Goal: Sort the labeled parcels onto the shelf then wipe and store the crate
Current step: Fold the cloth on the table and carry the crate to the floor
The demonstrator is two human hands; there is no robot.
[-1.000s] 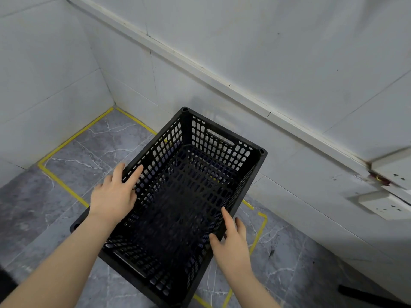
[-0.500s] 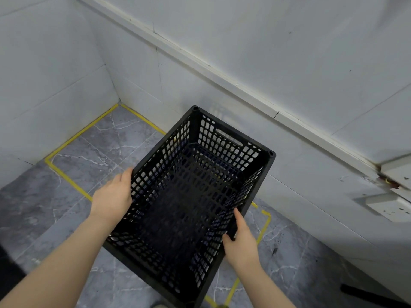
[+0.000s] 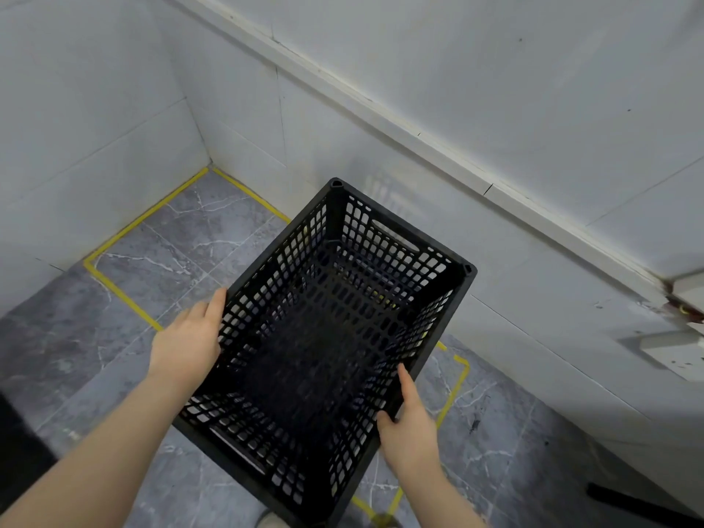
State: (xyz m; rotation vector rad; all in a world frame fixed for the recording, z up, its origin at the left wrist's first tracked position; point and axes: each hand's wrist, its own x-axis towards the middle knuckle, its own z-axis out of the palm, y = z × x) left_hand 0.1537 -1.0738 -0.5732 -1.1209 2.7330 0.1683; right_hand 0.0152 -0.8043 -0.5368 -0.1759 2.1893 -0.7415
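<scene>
A black perforated plastic crate (image 3: 453, 295) is held over the grey marble floor, its open top facing me and nothing inside it. My left hand (image 3: 188, 342) presses flat against the outside of its left long wall, fingers along the rim. My right hand (image 3: 409, 424) grips the right long wall near the close corner, thumb on the rim. The crate's far end points toward the white wall. No parcels or shelf are in view.
Yellow tape (image 3: 125, 234) marks a rectangle on the floor in the corner, running under the crate. White tiled walls (image 3: 419, 89) close the corner. A white socket box (image 3: 674, 352) sticks out of the wall at right. A dark object (image 3: 640, 501) lies at the lower right.
The crate has shifted toward the right and closer to the wall over the taped rectangle. My left hand slid down from the rim top onto the side wall.
</scene>
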